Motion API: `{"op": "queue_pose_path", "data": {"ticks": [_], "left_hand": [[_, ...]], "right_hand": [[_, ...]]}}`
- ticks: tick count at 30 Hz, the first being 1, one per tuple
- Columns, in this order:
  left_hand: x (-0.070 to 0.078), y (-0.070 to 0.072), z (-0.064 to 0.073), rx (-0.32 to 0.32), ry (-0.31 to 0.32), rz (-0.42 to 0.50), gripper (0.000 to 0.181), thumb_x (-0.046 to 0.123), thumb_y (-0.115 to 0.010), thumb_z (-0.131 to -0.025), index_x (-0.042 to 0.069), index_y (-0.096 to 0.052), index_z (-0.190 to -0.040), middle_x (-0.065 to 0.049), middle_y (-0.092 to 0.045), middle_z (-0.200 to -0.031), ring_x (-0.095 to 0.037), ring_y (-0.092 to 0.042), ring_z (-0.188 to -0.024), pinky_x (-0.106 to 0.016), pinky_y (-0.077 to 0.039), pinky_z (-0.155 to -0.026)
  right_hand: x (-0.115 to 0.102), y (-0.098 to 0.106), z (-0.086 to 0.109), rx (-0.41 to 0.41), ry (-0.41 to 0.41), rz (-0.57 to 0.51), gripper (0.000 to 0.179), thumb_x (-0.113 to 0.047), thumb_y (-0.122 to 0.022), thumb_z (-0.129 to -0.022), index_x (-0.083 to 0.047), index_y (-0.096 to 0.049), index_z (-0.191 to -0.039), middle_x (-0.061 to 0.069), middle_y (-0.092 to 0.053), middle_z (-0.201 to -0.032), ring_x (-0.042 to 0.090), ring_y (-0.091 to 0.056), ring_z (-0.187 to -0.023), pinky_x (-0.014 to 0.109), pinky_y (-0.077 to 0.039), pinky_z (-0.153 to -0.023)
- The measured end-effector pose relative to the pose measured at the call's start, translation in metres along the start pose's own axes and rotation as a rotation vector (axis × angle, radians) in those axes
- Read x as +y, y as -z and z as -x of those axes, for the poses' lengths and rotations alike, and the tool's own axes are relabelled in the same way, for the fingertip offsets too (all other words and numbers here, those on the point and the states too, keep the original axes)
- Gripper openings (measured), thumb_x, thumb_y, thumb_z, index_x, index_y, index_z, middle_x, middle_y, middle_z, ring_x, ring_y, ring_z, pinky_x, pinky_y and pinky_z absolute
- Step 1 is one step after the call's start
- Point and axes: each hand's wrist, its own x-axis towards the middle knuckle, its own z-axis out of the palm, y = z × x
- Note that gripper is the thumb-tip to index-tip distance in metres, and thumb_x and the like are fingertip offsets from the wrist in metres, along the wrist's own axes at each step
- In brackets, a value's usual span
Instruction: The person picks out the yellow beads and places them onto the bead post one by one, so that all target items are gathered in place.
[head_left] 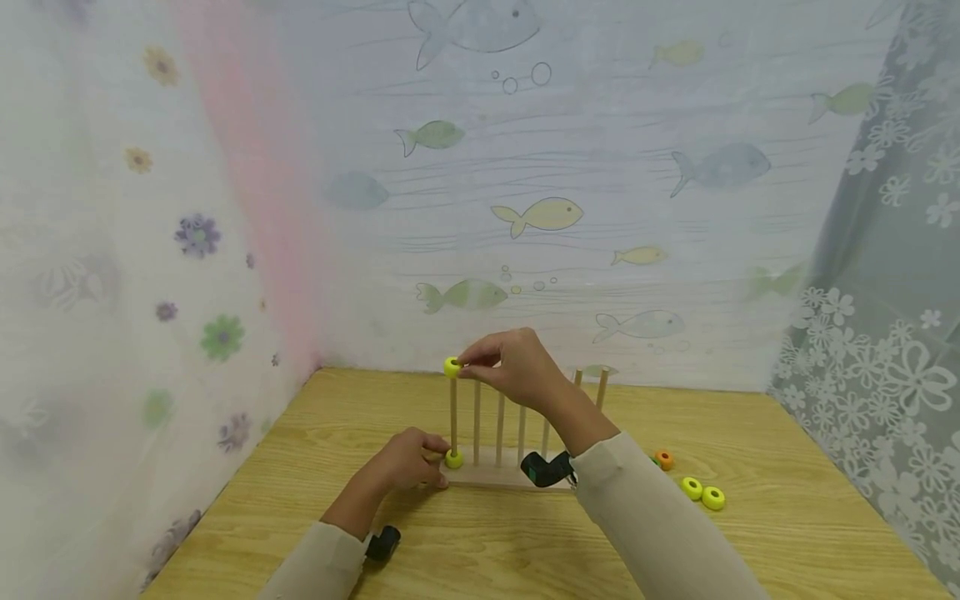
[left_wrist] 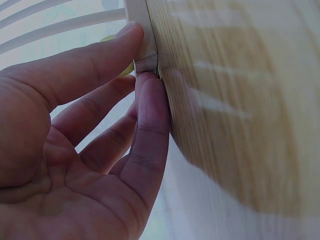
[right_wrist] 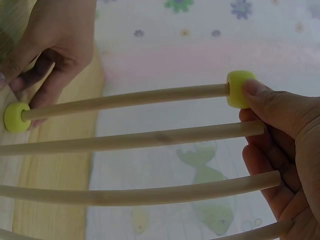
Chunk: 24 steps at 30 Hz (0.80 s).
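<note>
A wooden base carries a row of several upright pegs. My right hand pinches a yellow bead between thumb and fingers at the top of the leftmost peg. In the right wrist view, the peg's tip meets that bead. Another yellow bead sits at the foot of the same peg, down on the base. My left hand holds the left end of the base, beside the lower bead. In the left wrist view, its thumb presses the base's face while other fingers touch its end.
On the wooden table, two yellow beads lie to the right of my right forearm. An orange bead lies behind them, with a green one partly hidden by the sleeve. A fish-patterned curtain hangs behind the table.
</note>
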Motion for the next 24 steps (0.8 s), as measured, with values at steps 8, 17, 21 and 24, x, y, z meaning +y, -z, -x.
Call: {"op": "queue_pose_path", "data": {"ticks": [8,17,21,24], "left_hand": [[-0.0024,-0.0001,-0.0014,0.003,-0.012,-0.007,0.059,0.009,-0.091,-0.079,0.006,-0.07,-0.134,-0.02,-0.06,-0.144,-0.037,-0.067,-0.12,-0.039,-0.062,-0.073],[-0.0019,-0.0003,-0.0014,-0.002,-0.005,-0.003,0.058,0.009,-0.09,-0.079,0.006,-0.07,-0.134,-0.02,-0.06,-0.143,-0.035,-0.067,-0.118,-0.039,-0.061,-0.073],[-0.0019,0.0003,-0.0015,0.0,-0.009,-0.005,0.057,0.009,-0.091,-0.079,0.006,-0.071,-0.132,-0.02,-0.061,-0.143,-0.035,-0.068,-0.117,-0.039,-0.062,-0.073],[-0.0023,0.0005,-0.0016,0.0,-0.021,-0.014,0.053,0.009,-0.091,-0.079,0.007,-0.073,-0.129,-0.02,-0.061,-0.142,-0.036,-0.068,-0.116,-0.039,-0.061,-0.073]], "right_hand": [[0.0012,-0.0014,0.0006,-0.005,0.019,0.002,0.009,-0.02,-0.082,-0.091,-0.016,-0.084,-0.098,-0.006,-0.08,-0.097,-0.001,-0.071,-0.08,0.019,-0.058,-0.071],[0.0022,-0.0017,0.0011,0.003,0.034,0.01,0.006,-0.021,-0.082,-0.091,-0.017,-0.084,-0.096,-0.007,-0.08,-0.096,-0.001,-0.071,-0.079,0.02,-0.058,-0.07],[0.0021,-0.002,0.0016,0.009,0.038,0.018,0.006,-0.021,-0.081,-0.092,-0.018,-0.084,-0.096,-0.008,-0.08,-0.096,-0.001,-0.071,-0.08,0.02,-0.058,-0.07],[0.0022,-0.002,0.0019,0.013,0.039,0.026,0.006,-0.022,-0.08,-0.093,-0.019,-0.084,-0.096,-0.008,-0.08,-0.096,0.0,-0.071,-0.08,0.021,-0.058,-0.071]]}}
